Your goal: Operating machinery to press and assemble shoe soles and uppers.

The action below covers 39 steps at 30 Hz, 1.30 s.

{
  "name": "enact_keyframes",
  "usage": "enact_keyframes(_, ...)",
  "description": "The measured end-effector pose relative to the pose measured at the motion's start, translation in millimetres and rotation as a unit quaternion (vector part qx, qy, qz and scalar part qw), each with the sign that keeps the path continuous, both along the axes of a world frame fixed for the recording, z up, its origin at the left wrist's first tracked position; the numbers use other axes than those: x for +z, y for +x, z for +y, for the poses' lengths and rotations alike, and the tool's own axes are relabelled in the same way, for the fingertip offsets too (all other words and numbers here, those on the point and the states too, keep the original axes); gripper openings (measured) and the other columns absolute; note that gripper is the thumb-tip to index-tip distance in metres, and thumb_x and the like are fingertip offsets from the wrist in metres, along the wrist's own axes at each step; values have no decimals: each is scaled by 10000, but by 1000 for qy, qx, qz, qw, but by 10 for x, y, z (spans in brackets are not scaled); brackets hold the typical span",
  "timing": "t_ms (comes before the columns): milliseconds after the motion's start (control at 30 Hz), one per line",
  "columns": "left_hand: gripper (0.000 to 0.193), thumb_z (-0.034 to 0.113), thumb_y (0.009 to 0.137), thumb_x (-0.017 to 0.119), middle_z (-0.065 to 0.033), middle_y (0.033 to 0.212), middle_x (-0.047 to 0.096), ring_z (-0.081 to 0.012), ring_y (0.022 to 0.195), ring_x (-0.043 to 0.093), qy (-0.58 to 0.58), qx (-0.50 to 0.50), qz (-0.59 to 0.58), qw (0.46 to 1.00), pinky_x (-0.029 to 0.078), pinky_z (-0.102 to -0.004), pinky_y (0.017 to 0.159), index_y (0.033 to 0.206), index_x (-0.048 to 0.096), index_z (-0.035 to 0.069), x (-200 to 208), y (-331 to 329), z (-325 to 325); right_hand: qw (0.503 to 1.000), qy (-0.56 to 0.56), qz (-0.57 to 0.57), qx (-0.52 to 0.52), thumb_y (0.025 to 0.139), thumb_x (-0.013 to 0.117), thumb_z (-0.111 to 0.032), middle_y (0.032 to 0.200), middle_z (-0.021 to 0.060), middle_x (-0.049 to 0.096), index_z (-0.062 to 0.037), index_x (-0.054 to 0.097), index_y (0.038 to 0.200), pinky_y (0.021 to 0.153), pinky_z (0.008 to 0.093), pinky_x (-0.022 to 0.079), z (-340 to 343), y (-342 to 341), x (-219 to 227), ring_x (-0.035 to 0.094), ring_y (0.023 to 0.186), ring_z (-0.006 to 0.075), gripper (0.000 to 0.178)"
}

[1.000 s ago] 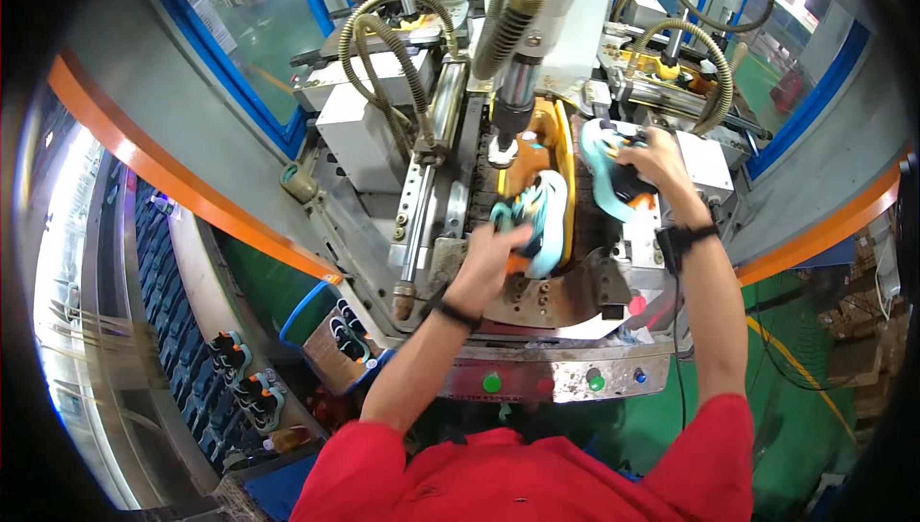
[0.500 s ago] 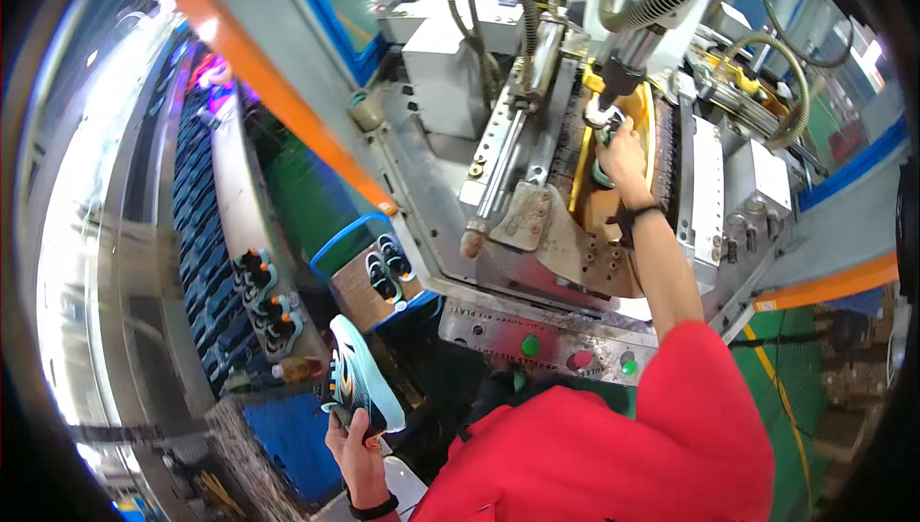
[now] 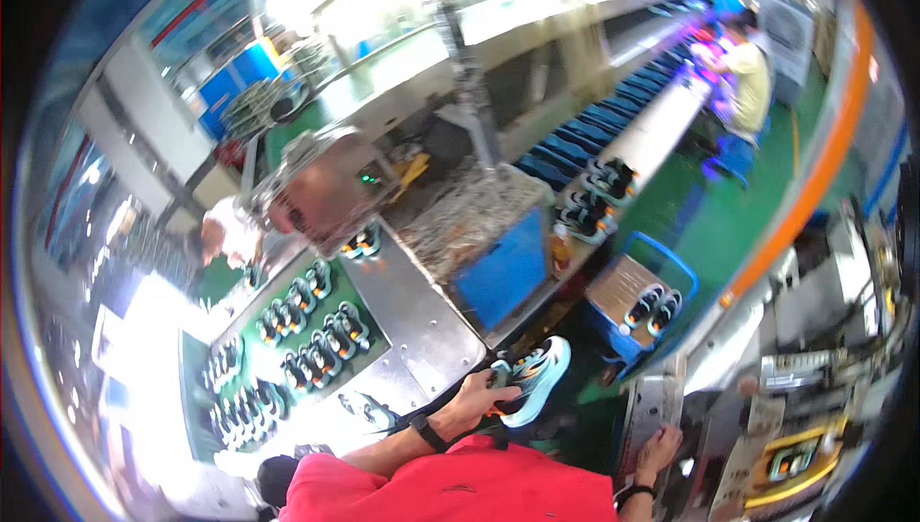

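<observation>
A light blue and black running shoe (image 3: 539,383) is in my left hand (image 3: 470,401), with the fingers closed around its heel end. Its pale sole faces right. My right hand (image 3: 658,449) rests on the front control panel (image 3: 659,397) of the machine at lower right, holding nothing that I can see, fingers apart and slightly bent. Beyond it, another shoe (image 3: 792,462) sits within the machine's yellow-edged cradle (image 3: 815,486).
A blue-framed cart (image 3: 613,287) carries a pair of shoes (image 3: 654,309). Several shoes stand on the conveyor's edge, beside a bottle (image 3: 561,248). Rows of shoes fill the green belt (image 3: 335,287) at left. A person in yellow (image 3: 747,81) sits far right; another person (image 3: 230,232) works at far left.
The view has swung left. My right hand has come out of the machine's cradle and down to the panel, with a shoe left there. My left hand still holds its shoe.
</observation>
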<state>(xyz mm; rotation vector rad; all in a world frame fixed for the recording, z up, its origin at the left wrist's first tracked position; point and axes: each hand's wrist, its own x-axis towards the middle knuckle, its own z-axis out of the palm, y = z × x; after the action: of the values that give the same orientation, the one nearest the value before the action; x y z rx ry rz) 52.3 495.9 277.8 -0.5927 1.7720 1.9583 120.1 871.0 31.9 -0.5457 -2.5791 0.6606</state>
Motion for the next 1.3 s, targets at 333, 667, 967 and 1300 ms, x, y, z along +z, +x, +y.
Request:
enact_keyframes(333, 315, 34, 758, 736, -122, 924, 678, -218, 802, 672, -4, 322, -18, 946, 562, -361, 718, 1039, 636, -67, -1070, 186, -1915, 930, -113, 257, 235, 899, 598, -50, 920, 92, 618, 17, 598, 981, 661, 304, 463, -1006, -2059, 2487, 573, 771, 179, 105)
enact_keyframes(667, 224, 56, 733, 700, -102, 788, 645, -218, 634, 626, -50, 521, 56, 850, 510, -346, 525, 919, 622, -41, -2029, -750, -4772, 664, 209, 289, 657, 779, 655, 18, 1175, 136, 618, -41, 587, 1186, 798, 357, 484, -5679, -4028, 5322, 595, 1063, 285, 417)
enact_keyframes(967, 591, 227, 690, 676, -308, 984, 641, -449, 933, 635, -334, 504, -14, 796, 510, -446, 832, 1131, 443, -91, -2809, -2133, -6821, 499, 372, 255, 740, 813, 681, -143, 1348, 167, 508, -139, 478, 1366, 1069, 404, 373, -8799, -5159, 5256, 479, 1253, 347, 589)
enact_keyframes(1300, 646, 158, 797, 672, -258, 1045, 584, -419, 914, 628, -498, 501, -84, 703, 525, -483, 750, 1309, 326, -28, -3343, -2255, -7540, 679, 476, 238, 505, 812, 680, -416, 770, 114, 615, 13, 621, 950, 647, 324, 471, -9775, -5817, 5152, 581, 671, 224, 454)
